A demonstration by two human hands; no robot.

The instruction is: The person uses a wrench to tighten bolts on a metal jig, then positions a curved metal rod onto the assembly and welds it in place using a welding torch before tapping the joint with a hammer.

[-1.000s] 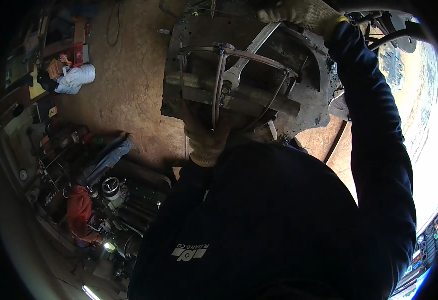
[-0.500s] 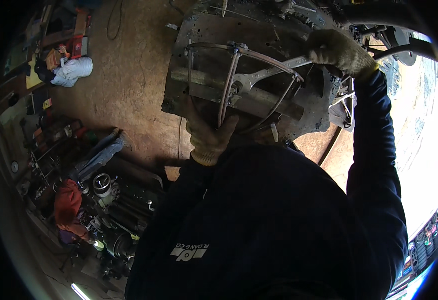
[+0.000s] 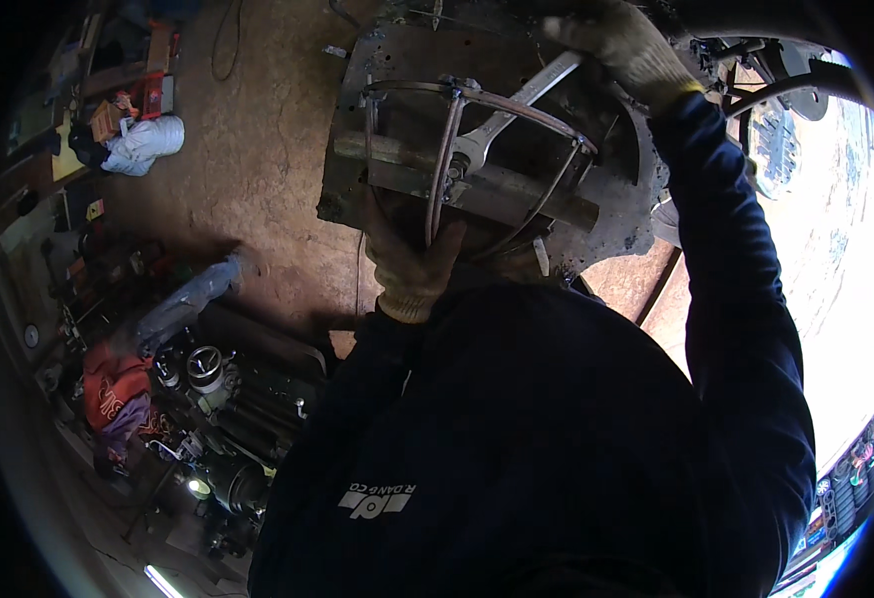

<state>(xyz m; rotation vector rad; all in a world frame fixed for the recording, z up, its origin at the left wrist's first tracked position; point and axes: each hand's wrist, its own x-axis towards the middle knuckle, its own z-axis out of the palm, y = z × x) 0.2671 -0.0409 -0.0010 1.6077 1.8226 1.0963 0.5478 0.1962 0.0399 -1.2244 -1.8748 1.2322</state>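
Observation:
A curved metal-bar frame [image 3: 445,149] rests on a dark steel plate [image 3: 616,227]. My gloved left hand [image 3: 407,264] grips the near end of the frame, thumb on one side of a bar and fingers on the other; the fingertips are partly hidden in shadow. Inside the frame, a wrench [image 3: 502,123] has its jaw at a nut or bolt head [image 3: 456,171] by a round metal bar [image 3: 569,209]. My gloved right hand [image 3: 631,50] is at the wrench's far end, fingers stretched leftward past it rather than wrapped round it.
A co-worker in a red top [image 3: 113,384] bends by a machine with a handwheel [image 3: 205,369] at the lower left. A pale jacket [image 3: 146,146] lies on the cluttered bench at left. Black hoses [image 3: 806,90] run past the plate's right side.
The wrench has swung counterclockwise, its far end going up and left. My right hand has moved that way too and loosened from the handle. My left hand stays on the frame. The co-worker has shifted.

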